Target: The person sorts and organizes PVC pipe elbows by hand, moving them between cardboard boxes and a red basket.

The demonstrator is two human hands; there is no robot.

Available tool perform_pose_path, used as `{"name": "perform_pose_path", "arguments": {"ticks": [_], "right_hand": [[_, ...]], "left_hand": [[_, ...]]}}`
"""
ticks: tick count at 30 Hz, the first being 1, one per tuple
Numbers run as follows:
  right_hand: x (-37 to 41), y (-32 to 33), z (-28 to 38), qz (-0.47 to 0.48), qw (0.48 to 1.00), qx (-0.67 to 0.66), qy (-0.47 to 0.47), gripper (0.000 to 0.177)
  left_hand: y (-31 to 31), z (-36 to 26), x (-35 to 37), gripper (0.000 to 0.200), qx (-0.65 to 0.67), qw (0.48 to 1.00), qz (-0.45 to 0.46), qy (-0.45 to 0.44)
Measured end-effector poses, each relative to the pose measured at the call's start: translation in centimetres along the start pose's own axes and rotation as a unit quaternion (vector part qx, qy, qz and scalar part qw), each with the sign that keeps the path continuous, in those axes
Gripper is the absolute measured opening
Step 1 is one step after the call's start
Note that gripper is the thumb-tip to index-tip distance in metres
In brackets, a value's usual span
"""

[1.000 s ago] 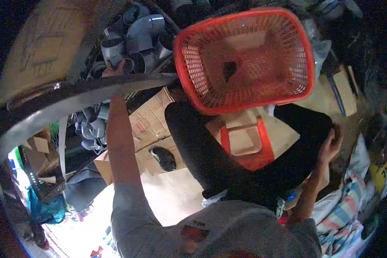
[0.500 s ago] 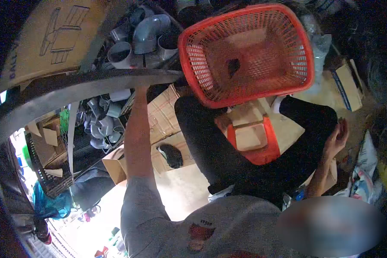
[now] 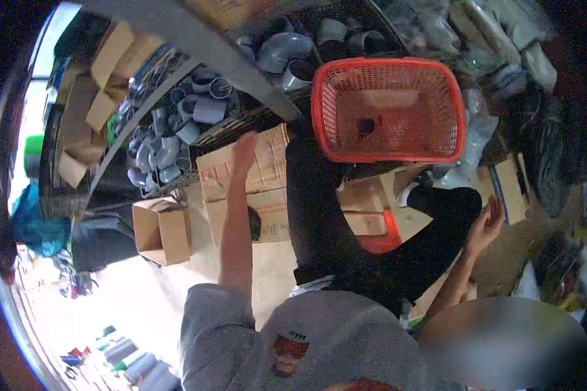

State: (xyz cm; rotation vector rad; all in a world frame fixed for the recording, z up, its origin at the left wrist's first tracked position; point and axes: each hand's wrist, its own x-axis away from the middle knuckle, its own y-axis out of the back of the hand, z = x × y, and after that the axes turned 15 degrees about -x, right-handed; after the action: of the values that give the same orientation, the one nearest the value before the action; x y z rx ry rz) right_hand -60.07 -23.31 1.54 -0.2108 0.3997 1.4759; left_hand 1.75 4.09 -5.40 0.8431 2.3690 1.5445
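My left hand (image 3: 244, 153) is raised on the left, blurred and seen edge-on, in front of a flattened cardboard box (image 3: 261, 173). Nothing shows in it, and its fingers are too smeared to read. Beside my right knee rests my right hand (image 3: 488, 223), palm up with fingers apart and loosely bent, holding nothing. A red plastic basket (image 3: 388, 157) stands ahead of my legs. Inside it lies a small dark piece (image 3: 366, 127) whose kind I cannot make out. Between my legs is a red plastic object (image 3: 386, 242), partly hidden.
Grey pipe fittings (image 3: 166, 150) fill a shelf crate at left. Larger grey elbows (image 3: 285, 52) sit behind the basket. A metal shelf post (image 3: 235, 62) slants across the upper left. An open cardboard box (image 3: 176, 228) stands on the floor; plastic-wrapped goods (image 3: 479, 32) are piled at upper right.
The view has shifted. My left hand, earlier hidden behind the metal post, now shows below it, apart from it. My right hand stays by the knee.
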Motion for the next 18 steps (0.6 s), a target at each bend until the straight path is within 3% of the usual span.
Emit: {"name": "perform_pose_path", "arguments": {"ticks": [2,3,5,7,9,11,15,18], "right_hand": [[-0.4,-1.7,0.0,0.048,0.999,-0.023,-0.006,0.044],[-0.4,-3.1,0.6,0.059,0.998,-0.028,0.007,0.044],[-0.7,-5.8,2.2,0.075,0.977,-0.127,-0.153,0.053],[-0.9,-6.4,1.0,0.164,0.949,-0.172,-0.205,0.064],[-0.4,-7.5,1.1,0.212,0.935,-0.187,-0.214,0.066],[0.5,-8.3,0.2,0.261,0.898,-0.158,-0.316,0.066],[1.4,-10.1,2.7,0.251,0.902,-0.101,-0.337,0.066],[2.1,-10.1,1.7,0.256,0.884,-0.160,-0.356,0.073]], "left_hand": [[-4.5,7.4,3.4,0.033,-0.067,0.992,-0.067,-0.080],[-5.1,8.3,7.3,0.034,-0.011,0.999,-0.041,0.016],[-4.9,9.8,16.7,0.043,-0.117,0.983,-0.135,0.049],[-8.6,17.3,19.1,0.057,-0.001,0.989,-0.105,0.104],[-10.8,19.1,21.4,0.071,-0.124,0.964,-0.137,0.191],[-13.0,24.6,22.4,0.074,-0.118,0.969,-0.137,0.170],[-15.0,28.4,20.7,0.062,-0.051,0.981,-0.019,0.185],[-17.4,31.4,17.7,0.052,0.064,0.982,0.012,0.177]]}}
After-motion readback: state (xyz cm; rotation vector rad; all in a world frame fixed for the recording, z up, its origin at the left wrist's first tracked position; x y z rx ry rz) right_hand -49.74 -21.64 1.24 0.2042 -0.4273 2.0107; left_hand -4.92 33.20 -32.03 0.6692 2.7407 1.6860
